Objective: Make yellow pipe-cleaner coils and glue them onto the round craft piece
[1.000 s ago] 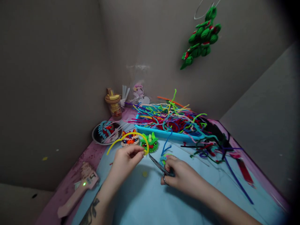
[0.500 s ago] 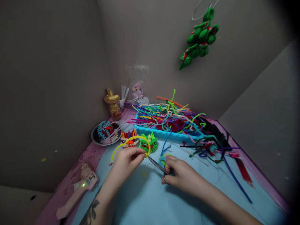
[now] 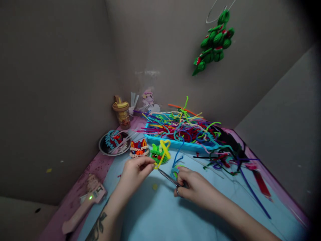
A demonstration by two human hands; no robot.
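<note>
We take the blue tray (image 3: 178,142) as our landmark. On our side of it, above the tabletop (image 3: 152,214), our left hand (image 3: 140,170) pinches a yellow fuzzy stem (image 3: 166,155) between thumb and forefinger; the stem bends up and crosses itself in front of the tray's left part, hiding some of the green figure (image 3: 154,158). The red-and-orange figure (image 3: 139,149) sits off the tray's near left corner. Our right hand (image 3: 194,187), nearer us than the middle of the tray, has its fingers closed round the handles of the scissors (image 3: 170,178), whose tips reach the stem just beside our left fingertips. The blades look almost together, though we cannot tell whether anything lies between them. A pale blue piece (image 3: 174,173) shows on the tray side of the right hand; whether we touch it is unclear.

To work well here, we judge, our left pinch should be firm and steady, with skin clear of the blades and the loose yellow end turned away; if we close the blades, square across is best, since a slanted squeeze could make the stem slip
</note>
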